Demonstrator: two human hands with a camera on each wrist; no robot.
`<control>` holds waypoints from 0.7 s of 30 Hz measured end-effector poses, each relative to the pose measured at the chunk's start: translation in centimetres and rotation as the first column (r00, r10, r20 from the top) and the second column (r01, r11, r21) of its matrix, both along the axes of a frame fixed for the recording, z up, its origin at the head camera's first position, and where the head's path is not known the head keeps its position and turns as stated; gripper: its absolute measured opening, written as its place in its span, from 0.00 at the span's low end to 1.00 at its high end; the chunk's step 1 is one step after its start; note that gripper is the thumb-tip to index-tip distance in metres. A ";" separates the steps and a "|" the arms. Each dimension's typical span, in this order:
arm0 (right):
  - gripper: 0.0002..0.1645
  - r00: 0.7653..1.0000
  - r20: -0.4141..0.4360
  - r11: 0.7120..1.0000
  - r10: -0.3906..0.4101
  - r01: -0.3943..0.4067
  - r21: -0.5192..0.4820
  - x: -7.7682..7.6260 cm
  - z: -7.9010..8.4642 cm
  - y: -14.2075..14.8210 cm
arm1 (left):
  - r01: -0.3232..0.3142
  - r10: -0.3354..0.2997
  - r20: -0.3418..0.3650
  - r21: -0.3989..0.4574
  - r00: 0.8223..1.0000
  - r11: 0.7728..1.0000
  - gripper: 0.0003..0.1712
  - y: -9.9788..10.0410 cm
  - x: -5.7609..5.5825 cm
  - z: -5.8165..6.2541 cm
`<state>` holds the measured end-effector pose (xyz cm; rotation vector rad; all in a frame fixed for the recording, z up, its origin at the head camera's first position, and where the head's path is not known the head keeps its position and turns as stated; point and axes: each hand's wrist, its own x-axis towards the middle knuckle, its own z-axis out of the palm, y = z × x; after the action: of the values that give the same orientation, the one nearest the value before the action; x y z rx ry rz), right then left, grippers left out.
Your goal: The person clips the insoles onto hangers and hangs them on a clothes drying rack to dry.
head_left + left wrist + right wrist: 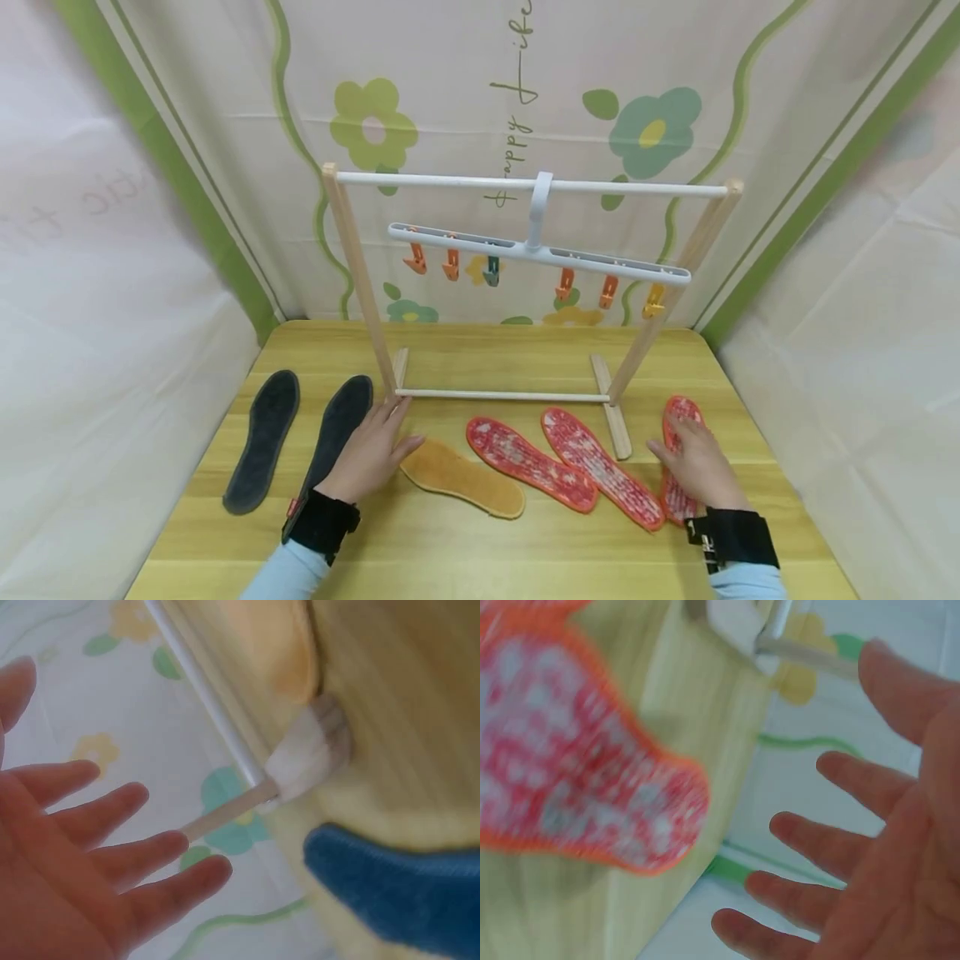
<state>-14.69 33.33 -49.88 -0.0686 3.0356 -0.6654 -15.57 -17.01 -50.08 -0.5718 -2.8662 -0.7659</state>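
Observation:
In the head view my left hand (369,454) is held over a dark insole (343,417), its fingers near the foot of a wooden drying rack (360,292). The left wrist view shows its fingers spread with nothing in them, beside the insole's blue-looking tip (390,885). A second dark insole (262,442) lies further left. My right hand (697,462) hovers above a red patterned insole (678,500) with an orange edge. In the right wrist view this hand's fingers are straight and apart from the insole (592,757). Two more red insoles (532,467) and a yellow-orange insole (465,482) lie between the hands.
From the rack's white top bar (450,181) hangs a grey-white clip hanger (536,250), tilted down to the right. Several clips, orange, green and yellow, hang from it, such as an orange clip (451,262). Printed curtains (480,100) enclose the wooden table (480,558).

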 end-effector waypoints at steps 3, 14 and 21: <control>0.44 0.996 0.053 0.997 -0.075 0.075 -0.006 -0.1 -0.3 1.4 | -0.025 0.019 0.063 0.093 0.998 0.995 0.37 -0.3 0.3 -0.4; 0.45 0.957 0.172 0.971 -0.233 0.238 -0.011 -1.1 -1.7 4.5 | -0.201 0.096 0.278 0.380 0.956 0.903 0.38 -0.8 1.9 -1.3; 0.50 0.936 0.217 0.956 -0.278 0.293 -0.036 -1.8 -2.5 4.5 | -0.238 0.086 0.315 0.484 0.945 0.842 0.34 -0.2 2.8 -1.3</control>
<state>-16.50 37.87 -52.39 0.4231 2.8413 -0.7393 -12.77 -17.20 -51.41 -0.1465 -2.6976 -1.6244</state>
